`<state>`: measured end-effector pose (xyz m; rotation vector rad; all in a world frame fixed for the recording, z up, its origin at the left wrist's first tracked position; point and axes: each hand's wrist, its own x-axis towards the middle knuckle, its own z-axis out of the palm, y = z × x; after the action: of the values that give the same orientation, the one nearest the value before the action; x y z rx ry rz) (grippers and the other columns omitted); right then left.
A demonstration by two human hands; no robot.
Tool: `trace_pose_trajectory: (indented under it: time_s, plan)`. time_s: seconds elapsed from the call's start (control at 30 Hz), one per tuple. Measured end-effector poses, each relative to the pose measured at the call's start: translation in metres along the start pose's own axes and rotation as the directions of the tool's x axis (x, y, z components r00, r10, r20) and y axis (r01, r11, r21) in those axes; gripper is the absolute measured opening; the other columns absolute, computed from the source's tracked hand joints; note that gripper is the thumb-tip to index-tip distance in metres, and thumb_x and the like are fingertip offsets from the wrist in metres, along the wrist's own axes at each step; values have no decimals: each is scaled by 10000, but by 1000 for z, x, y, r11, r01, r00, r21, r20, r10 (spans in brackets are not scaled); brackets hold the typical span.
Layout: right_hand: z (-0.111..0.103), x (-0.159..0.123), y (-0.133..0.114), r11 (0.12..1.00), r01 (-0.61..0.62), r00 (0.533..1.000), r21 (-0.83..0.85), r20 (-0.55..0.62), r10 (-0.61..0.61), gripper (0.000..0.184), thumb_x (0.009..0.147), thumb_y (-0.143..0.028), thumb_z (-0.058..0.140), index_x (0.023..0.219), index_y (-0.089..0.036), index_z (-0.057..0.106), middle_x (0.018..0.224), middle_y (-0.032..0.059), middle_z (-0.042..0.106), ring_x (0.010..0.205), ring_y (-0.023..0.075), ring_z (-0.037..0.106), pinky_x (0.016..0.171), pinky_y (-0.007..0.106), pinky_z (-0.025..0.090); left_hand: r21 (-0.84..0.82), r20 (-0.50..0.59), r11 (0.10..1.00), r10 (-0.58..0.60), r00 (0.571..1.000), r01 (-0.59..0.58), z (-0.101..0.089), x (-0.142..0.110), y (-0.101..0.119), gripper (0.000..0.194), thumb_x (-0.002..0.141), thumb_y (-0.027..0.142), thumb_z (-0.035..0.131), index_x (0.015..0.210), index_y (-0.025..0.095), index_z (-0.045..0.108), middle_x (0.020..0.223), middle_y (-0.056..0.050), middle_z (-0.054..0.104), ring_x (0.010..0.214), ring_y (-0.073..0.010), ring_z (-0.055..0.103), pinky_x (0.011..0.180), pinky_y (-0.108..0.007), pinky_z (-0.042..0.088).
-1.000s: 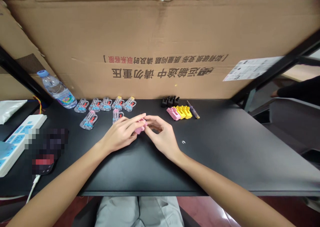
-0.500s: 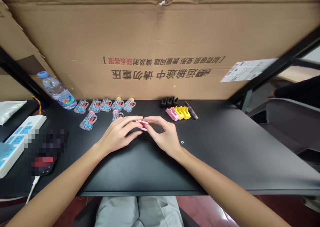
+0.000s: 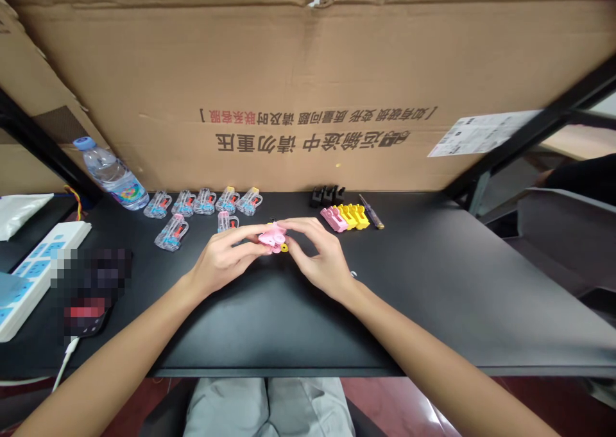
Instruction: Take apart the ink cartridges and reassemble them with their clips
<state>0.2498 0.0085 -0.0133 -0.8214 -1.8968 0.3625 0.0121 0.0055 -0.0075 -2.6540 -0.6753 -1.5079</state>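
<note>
A small pink plastic part [image 3: 272, 235] with a yellow round piece at its lower right is held up over the black table [image 3: 289, 321]. My left hand [image 3: 228, 254] pinches it from the left, and my right hand [image 3: 317, 254] grips it from the right. Fingers cover part of it. Just behind my left hand stands a clear plastic piece with a pink top [image 3: 224, 221]. Several similar clear pieces [image 3: 205, 201] with blue and red insides lie in rows at the back left. Beyond my right hand are pink parts [image 3: 333, 219], yellow parts [image 3: 355, 216] and black parts [image 3: 328, 196].
A screwdriver [image 3: 371, 212] lies right of the yellow parts. A water bottle [image 3: 113, 174] leans at the back left, near a power strip [image 3: 41, 270] and a phone [image 3: 94, 296]. A large cardboard box [image 3: 289, 58] walls off the back.
The pink part has turned in my fingers; more of its face and a yellow round piece now show. Both hands stay in nearly the same place.
</note>
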Motion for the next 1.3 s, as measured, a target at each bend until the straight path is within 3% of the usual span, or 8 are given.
trace_pose_trajectory:
  time_s: [0.2,0.4,0.57,0.63,0.73,0.9,1.13,1.3]
  plan:
    - [-2,0,0,999,21,999,-41,-44,-22,345,1010,-140,611,1297,-299,719,1350,100,742,1261,282,713,1079,515,582,-25,13,1000,-2,1000,2,-2,-3,-2,135,995,98,722,1011,215,786,1384,-92,759,973,-152,820,901,-303,701]
    - [-2,-2,-1,999,42,999,-15,26,-42,355,993,-175,659,1318,-305,717,1347,100,743,1250,292,711,1059,515,586,-64,16,997,-33,999,34,-1,-4,-1,147,988,93,733,1050,218,778,1408,-88,746,1000,-157,825,931,-301,702]
    - [-2,-2,1,999,-8,998,34,55,6,263,1004,-292,729,1265,-277,752,1141,80,811,1023,270,755,916,435,604,-84,15,970,-227,974,228,1,-2,-2,278,1012,216,738,1286,223,691,1484,-131,696,1037,-195,824,952,-337,695]
    - [-2,-2,1,997,-81,996,13,23,80,248,1007,-345,739,1237,-258,770,1081,82,819,949,266,757,864,413,598,-69,25,926,-370,929,371,-3,-1,-10,356,1020,252,726,1358,210,621,1538,-158,640,990,-184,820,896,-330,691]
    - [-2,0,1,983,-181,983,13,15,181,274,1010,-418,738,1215,-245,796,1116,90,829,979,284,767,911,431,594,152,51,845,-526,849,514,-16,-3,-25,291,1037,260,665,1322,217,625,1522,-141,613,1000,-197,788,909,-382,662]
    - [-2,1,2,922,-359,933,143,50,355,402,943,-540,799,1202,-233,802,1209,111,825,1134,324,769,1047,498,588,442,210,715,-669,713,541,-31,-7,-37,390,982,403,733,1315,218,654,1490,-138,584,1320,-342,661,1096,-493,568]
    - [-2,4,5,755,-479,867,449,109,486,464,826,-534,912,1143,-232,761,1315,125,800,1213,340,775,1124,534,588,471,401,650,-760,512,596,-31,1,-22,747,896,765,685,1439,260,600,1442,-115,624,1292,-389,662,1081,-515,526]
    - [-2,4,8,720,-478,868,503,142,476,451,838,-506,911,1161,-229,760,1330,118,795,1235,327,766,1138,524,584,396,436,636,-765,474,663,-34,6,-17,847,736,731,853,1363,240,566,1387,-129,648,1159,-375,705,952,-463,554]
